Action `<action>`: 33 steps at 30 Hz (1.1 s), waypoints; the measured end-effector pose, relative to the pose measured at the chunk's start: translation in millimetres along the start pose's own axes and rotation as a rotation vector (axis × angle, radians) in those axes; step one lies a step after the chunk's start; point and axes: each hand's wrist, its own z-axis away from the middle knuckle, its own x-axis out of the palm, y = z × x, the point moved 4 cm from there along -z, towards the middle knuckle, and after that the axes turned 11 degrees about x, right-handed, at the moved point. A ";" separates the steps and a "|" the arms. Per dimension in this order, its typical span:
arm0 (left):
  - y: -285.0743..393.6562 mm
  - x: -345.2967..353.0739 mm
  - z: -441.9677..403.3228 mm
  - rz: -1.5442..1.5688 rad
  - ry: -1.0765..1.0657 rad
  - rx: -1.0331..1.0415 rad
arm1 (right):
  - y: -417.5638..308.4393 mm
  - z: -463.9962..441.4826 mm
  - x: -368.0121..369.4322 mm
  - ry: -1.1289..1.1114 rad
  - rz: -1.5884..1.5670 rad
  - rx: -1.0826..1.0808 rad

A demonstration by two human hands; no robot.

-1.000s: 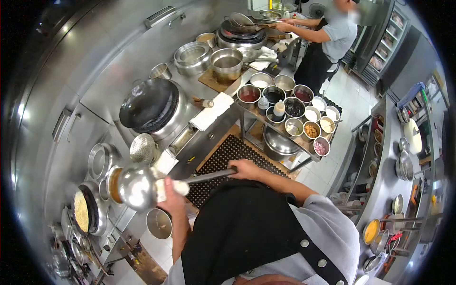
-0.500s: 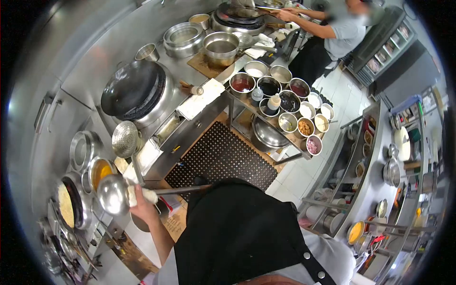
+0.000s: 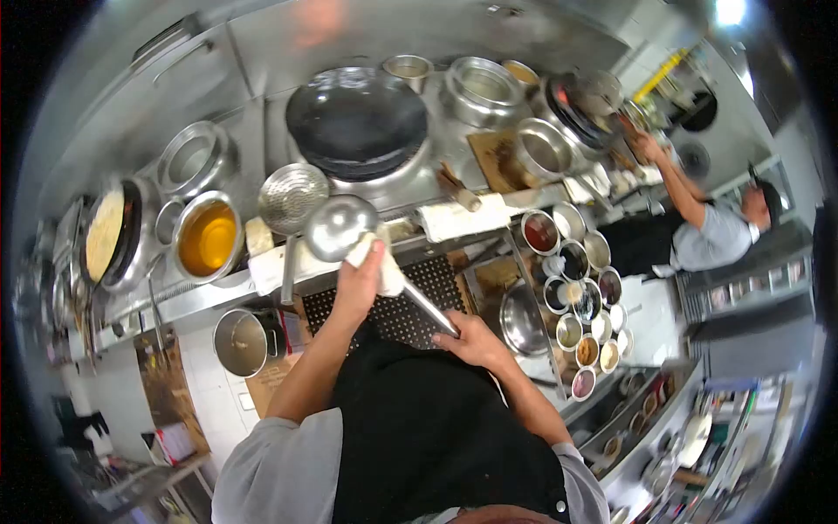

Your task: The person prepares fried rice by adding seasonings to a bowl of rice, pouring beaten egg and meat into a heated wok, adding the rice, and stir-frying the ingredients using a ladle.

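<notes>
A large steel ladle [image 3: 340, 229] slants in front of my body, its round bowl up at the left and its handle running down to the right. My left hand [image 3: 356, 286] is closed on a white cloth [image 3: 389, 278] wrapped against the ladle just below the bowl. Farther down, my right hand [image 3: 476, 339] grips the end of the handle. Just behind the bowl, a perforated skimmer [image 3: 293, 199] rests with its handle pointing toward me. Beyond both tools sits a black wok [image 3: 356, 122] on its burner.
To the left stand a pot of amber liquid [image 3: 209, 237] and a lidded-looking steel vessel [image 3: 194, 159]. A deep bucket [image 3: 246, 342] is below the counter. Several tubs of sauces and ingredients [image 3: 587, 352] fill the right-hand stand. A co-worker [image 3: 711, 236] works at another burner.
My view has swung toward the stove. My right hand has come into sight on the ladle's handle. The ladle has turned from nearly level to a slant, the cloth still in my left hand.
</notes>
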 end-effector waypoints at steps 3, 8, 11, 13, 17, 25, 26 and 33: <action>-35.1 -39.9 -14.3 -0.138 -0.118 -0.146 | 9.4 -51.9 6.1 0.073 0.030 -0.002; -77.2 -119.6 -12.9 -0.131 -0.154 -0.238 | -35.1 -116.4 -18.4 0.291 0.080 -0.016; -84.7 -143.6 -31.4 0.022 -0.168 -0.478 | -48.7 -162.6 -16.6 0.347 0.034 -0.119; -83.3 -153.9 -56.9 -0.403 -0.210 -0.325 | -49.3 -179.3 -20.1 0.275 0.164 0.035; -50.8 -164.3 -102.1 -0.712 -0.056 -0.153 | -16.3 -199.1 -34.3 0.366 0.264 -0.076; -22.0 -198.2 -110.6 -0.271 0.174 -0.239 | 45.4 -189.5 -167.4 0.549 0.418 0.040; -17.9 -198.4 -109.4 -0.368 0.197 -0.189 | 55.5 -202.8 -186.6 0.603 0.465 0.014; 4.6 -170.4 -158.6 -0.056 0.463 -0.124 | 57.3 -282.2 -220.9 0.641 -0.021 -0.036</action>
